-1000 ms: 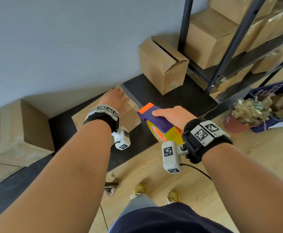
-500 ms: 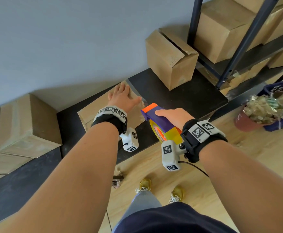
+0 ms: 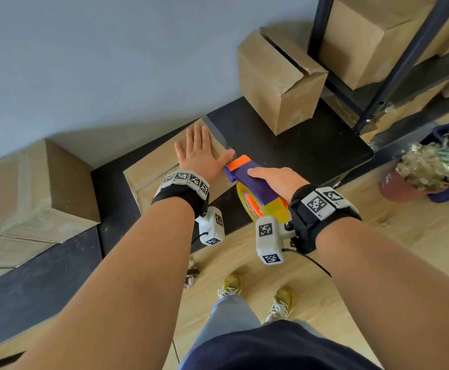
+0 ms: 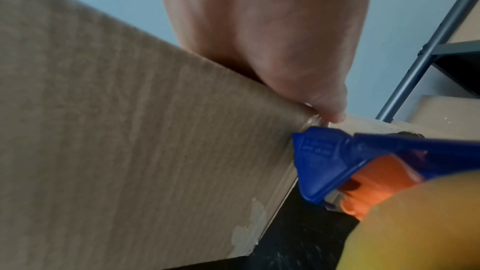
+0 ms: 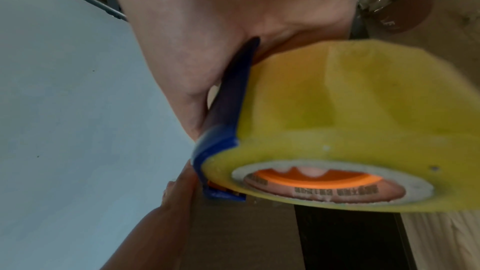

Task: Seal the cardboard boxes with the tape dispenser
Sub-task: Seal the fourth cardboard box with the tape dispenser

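A: The cardboard box (image 3: 162, 166) under your left hand (image 3: 202, 153) is matt brown paperboard, with a scuffed, peeled patch low on its side.

B: And your tape dispenser (image 3: 255, 186)?

A: Smooth, glossy plastic in purple and orange, with a shiny yellow roll (image 5: 363, 122). The counter (image 3: 292, 150) looks matt black; the floor (image 3: 404, 263) is pale wood grain.

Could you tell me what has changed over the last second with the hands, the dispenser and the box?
The left hand has uncurled from the box's edge and now lies flat, fingers spread, on the box top. The tape dispenser has moved closer, its orange end now by the left thumb at the box's corner. The right hand still grips the dispenser; the box has not moved.
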A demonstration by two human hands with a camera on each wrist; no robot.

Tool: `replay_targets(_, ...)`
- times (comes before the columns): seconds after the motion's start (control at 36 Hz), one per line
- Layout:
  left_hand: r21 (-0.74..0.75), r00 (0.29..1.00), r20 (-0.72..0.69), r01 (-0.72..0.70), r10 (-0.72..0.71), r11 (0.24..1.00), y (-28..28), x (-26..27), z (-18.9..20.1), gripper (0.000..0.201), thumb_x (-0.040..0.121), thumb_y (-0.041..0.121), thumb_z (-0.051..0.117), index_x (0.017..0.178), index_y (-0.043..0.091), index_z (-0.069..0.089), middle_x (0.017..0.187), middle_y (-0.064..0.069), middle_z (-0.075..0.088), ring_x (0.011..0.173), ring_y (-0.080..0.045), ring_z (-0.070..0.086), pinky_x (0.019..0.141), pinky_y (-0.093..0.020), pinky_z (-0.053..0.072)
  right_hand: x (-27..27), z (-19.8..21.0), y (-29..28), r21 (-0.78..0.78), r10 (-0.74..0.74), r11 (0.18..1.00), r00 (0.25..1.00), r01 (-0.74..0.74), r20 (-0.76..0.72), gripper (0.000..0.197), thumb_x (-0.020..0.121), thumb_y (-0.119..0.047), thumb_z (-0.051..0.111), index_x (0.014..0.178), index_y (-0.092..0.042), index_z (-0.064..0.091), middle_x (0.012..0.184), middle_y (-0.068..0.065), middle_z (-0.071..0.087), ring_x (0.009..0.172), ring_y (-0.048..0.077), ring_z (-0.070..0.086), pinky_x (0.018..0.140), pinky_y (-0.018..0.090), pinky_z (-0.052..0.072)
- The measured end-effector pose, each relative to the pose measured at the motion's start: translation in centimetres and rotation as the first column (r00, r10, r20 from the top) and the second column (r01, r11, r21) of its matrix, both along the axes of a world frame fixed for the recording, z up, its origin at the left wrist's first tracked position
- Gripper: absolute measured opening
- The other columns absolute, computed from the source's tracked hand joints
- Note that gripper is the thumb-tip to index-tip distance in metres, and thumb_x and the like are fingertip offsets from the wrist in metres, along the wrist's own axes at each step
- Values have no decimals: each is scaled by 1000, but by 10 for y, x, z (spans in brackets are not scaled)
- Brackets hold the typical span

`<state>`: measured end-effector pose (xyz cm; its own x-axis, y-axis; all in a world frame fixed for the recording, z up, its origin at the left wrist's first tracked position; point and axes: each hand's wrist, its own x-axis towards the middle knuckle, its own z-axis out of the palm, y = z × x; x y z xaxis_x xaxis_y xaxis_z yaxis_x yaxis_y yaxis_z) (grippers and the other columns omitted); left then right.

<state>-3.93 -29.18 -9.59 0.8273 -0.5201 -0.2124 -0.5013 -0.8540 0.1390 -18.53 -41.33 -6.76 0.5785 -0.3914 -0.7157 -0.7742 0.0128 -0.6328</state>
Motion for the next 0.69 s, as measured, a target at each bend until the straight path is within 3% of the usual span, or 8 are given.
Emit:
replay_targets(0.17,29,1000,3,-4,4,1000,-2,-1,1,90,91,71,23,152,15,-12,160,-2,-16,146,-20,-19,117,-52,-10,7,2,-6,56,-17,998,999,14,45,47,87,-51,60,120,-17,60,114,10,66,104,26,63,101,42,47)
replay_targets(0.28,39,1000,11,3,-3,999,-2,-2,0,88,92,70,19,152,14,-13,160,-3,-17,146,-20,-19,117,-52,-10,4,-5,-8,118,77,990,996,-82,43,23,92,-43,56,92,-21,65,116,9,67,104,26,63,103,42,46)
replay_targets(0.36,38,999,31,7,-8,999,0,-2,-2,92,89,73,17,152,14,-13,160,-3,-16,146,-20,-18,117,-53,-8,-1,-19,-4,15,174,985,983,-173,-63,29,92,-45,57,104,-19,61,119,6,61,111,26,58,100,35,44)
replay_targets(0.44,58,999,51,13,-16,998,0,-1,-5,102,82,81,17,152,13,-13,160,-4,-17,146,-21,-19,117,-54,-8,-6,-28,-7,-77,90,992,981,-104,-174,40,87,-51,61,100,-14,60,114,10,65,103,27,61,88,34,43)
replay_targets(0.5,71,998,65,16,-20,997,0,-2,-5,102,83,80,19,152,12,-14,160,-4,-16,146,-22,-18,117,-54,-7,-5,-33,-13,-88,36,995,985,-52,-170,46,85,-52,63,108,-12,63,115,11,65,101,26,61,84,33,43)
replay_targets(0.58,82,996,84,17,-24,996,-2,-4,-4,99,86,76,21,152,12,-13,160,-5,-15,147,-23,-17,117,-55,-5,-1,-34,-23,-120,-34,993,987,15,-158,50,83,-54,64,109,-11,62,113,11,65,100,26,61,87,34,44)
replay_targets(0.69,96,995,97,18,-27,995,-4,-5,-3,97,88,74,23,152,11,-13,160,-5,-15,147,-24,-16,117,-55,-5,6,-32,-32,-187,-78,981,991,56,-112,53,86,-56,63,111,-9,56,105,9,59,92,24,55,77,31,38)
